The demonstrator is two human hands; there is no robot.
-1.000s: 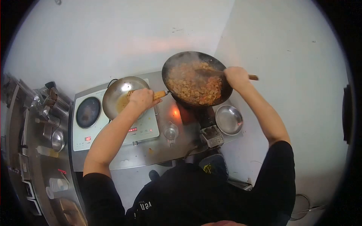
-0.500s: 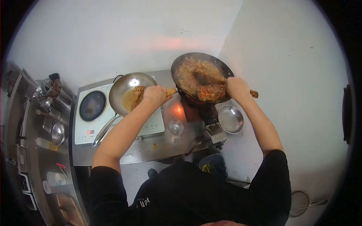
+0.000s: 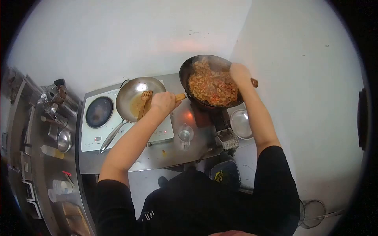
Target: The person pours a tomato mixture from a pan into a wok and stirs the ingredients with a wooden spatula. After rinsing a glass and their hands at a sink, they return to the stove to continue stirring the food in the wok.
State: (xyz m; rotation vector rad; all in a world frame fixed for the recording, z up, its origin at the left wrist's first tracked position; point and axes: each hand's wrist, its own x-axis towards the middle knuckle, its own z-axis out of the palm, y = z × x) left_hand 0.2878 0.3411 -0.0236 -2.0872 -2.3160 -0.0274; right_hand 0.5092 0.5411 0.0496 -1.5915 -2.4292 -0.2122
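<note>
Dark wok [image 3: 184,76]: at the far right of the worktop [image 3: 173,156], over a red glow; filled with chopped, browned food [image 3: 214,84], reddish bits throughout, faint steam above.

Hands, both occupied. Left hand [image 3: 164,103]: clenched round the wok's wooden handle [image 3: 180,96]. Right hand [image 3: 239,73]: closed round a wooden utensil [image 3: 254,83] at the wok's right rim; butt end poking out beyond the hand, working end not discernible.

Changes over the last second: right hand slightly farther up the rim; utensil blade, earlier plain across the food, now lost to view; reddish bits, earlier gathered in one patch, now more widely scattered. By judgement, mid-stir, with mixing more even and wok steadied by the left hand.

Beside the wok, to the left: lighter metal pan [image 3: 124,98] on a white hob [image 3: 91,138], with brownish liquid inside and a slotted wooden spatula [image 3: 146,95] resting in it, partly behind the left forearm. Nearer the worktop's front: clear jug [image 3: 185,135]. Right of the burner's worn metal box [image 3: 228,140]: shallow metal bowl [image 3: 240,125], partly behind the right forearm.
</note>
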